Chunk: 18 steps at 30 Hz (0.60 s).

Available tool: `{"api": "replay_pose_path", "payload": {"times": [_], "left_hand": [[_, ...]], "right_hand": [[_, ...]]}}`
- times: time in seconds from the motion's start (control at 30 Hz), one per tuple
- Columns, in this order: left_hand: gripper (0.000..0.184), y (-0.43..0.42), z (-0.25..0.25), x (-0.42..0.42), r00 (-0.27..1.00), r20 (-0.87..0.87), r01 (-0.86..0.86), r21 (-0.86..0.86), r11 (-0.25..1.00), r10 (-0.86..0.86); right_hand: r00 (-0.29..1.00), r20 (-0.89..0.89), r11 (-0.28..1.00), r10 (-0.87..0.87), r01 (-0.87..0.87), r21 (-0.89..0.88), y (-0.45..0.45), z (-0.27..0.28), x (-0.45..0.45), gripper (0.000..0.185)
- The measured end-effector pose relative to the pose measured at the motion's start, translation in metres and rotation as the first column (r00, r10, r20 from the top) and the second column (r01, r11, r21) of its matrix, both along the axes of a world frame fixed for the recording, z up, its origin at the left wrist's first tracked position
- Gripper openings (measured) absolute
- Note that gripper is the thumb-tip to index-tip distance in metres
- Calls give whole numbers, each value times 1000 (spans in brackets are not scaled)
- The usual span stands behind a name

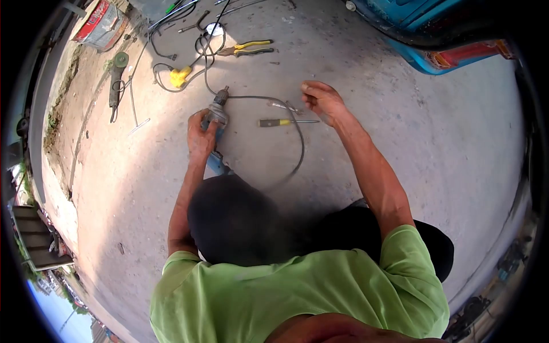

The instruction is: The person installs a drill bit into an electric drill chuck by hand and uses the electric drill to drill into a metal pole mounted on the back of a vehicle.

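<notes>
Head view: power drill in the left hand, right hand raised near the screwdriver

The left hand (201, 132) is wrapped around the grey-and-blue power drill (219, 112), thumb and fingers closed about its body. The drill lies just beyond the person's left knee (229, 214), its chuck directed away from the person; whether it touches the concrete floor (366, 177) cannot be told. The right hand (324, 102) has its fingers curled toward the thumb in a narrow grip (whether anything small is pinched there cannot be made out). Nearest to it is a screwdriver (283, 122), shaft pointing right, with a small object (284, 106) of unclear kind just beyond. A dark cable (302, 140) curves around both. Farther off lie yellow-handled pliers (233, 51) and a yellow connector (180, 76) on its lead. At left, an angle grinder (116, 83) rests near a bucket (104, 27); at upper right stands part of a blue vehicle (423, 57).
</notes>
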State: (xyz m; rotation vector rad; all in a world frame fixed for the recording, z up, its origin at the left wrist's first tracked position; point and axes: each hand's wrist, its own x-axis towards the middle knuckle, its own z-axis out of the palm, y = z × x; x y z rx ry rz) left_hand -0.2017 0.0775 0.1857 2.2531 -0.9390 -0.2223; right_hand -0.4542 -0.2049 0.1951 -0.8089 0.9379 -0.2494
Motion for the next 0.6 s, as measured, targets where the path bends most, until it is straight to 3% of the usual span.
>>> {"api": "replay_pose_path", "payload": {"times": [0.03, 0.1, 0.13, 0.17, 0.2, 0.27, 0.3, 0.33, 0.4, 0.47, 0.53, 0.6], "left_hand": [[43, 27, -5, 13, 986, 107, -137, 39, 990, 132], [45, 87, -40, 37, 929, -47, -361, 122, 925, 368], [54, 96, -26, 27, 845, -279, -420, 181, 889, 456], [61, 124, -59, 31, 795, -314, -462, 241, 853, 519], [62, 110, -25, 6, 658, -508, -432, 351, 831, 557], [57, 133, -68, 4, 439, -734, -379, 372, 847, 519], [54, 131, -66, 2, 314, -842, -297, 352, 888, 439], [50, 132, -83, 3, 153, -905, -327, 333, 885, 397], [49, 80, -15, -43, -31, -942, -564, 292, 773, 334], [47, 76, -10, -51, -93, -960, -690, 254, 678, 265], [45, 106, -68, -27, -45, -974, -728, 184, 661, 222], [42, 115, -61, -2, -298, -946, -605, 84, 792, -128]], "right_hand": [[1000, 5, 1000, 28, -28, 2, -1, 1, 3, 24], [998, 40, 998, 49, -51, 40, -1, 3, 13, 24], [998, 65, 997, 21, -26, 67, 0, 7, 18, 25], [998, 69, 997, 2, -7, 73, 5, 28, 23, 20], [997, 80, 995, -11, 3, 95, 5, 35, 26, 18], [974, 227, 989, -23, -12, 149, 2, 15, 34, 17], [977, 211, 991, -12, -17, 133, 4, 23, 38, 18], [980, 200, 993, -21, -3, 120, 5, 31, 42, 18], [981, 195, 994, -9, -13, 111, 8, 42, 48, 17], [981, 196, 995, 13, -32, 96, 9, 45, 53, 17], [984, 175, 995, 16, -32, 93, 10, 44, 55, 17], [985, 170, 995, 20, -36, 96, 13, 42, 56, 18]]}}
